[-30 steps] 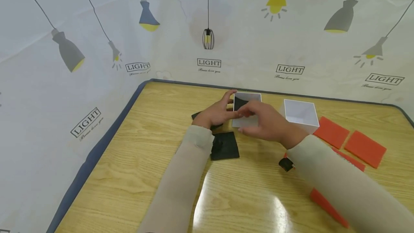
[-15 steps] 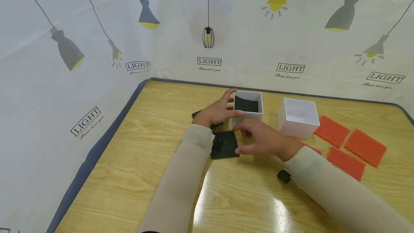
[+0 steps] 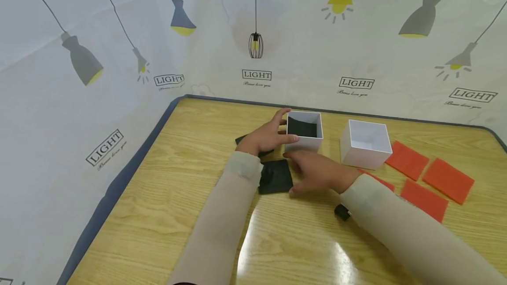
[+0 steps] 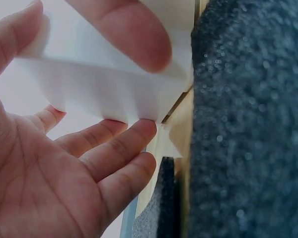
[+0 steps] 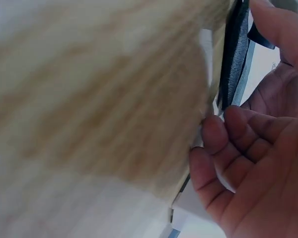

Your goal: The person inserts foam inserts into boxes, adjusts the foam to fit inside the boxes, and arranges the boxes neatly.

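My left hand (image 3: 263,137) holds a white open-topped box (image 3: 303,145) at its left side, thumb over the front rim and other fingers along the side wall. Inside the box a black foam square (image 3: 302,127) leans, slightly bowed. A second black foam square (image 3: 279,179) lies on the table in front of the box, partly behind the left wrist camera. My right hand (image 3: 314,171) is at that square's right edge, thumb by the near corner and fingers by the far one. In the right wrist view its fingertips (image 5: 216,131) are loosely bent, right at the black foam (image 5: 233,59).
Another white open box (image 3: 364,155) stands to the right. Several orange-red foam squares (image 3: 447,180) lie to the right of it, some partly under the right sleeve. More black foam (image 3: 240,140) lies behind the left hand. The table (image 3: 158,214) ends at a printed cloth backdrop.
My right hand has left the top of the held box and come down toward me to the black foam square on the table. The left hand has stayed on the box.
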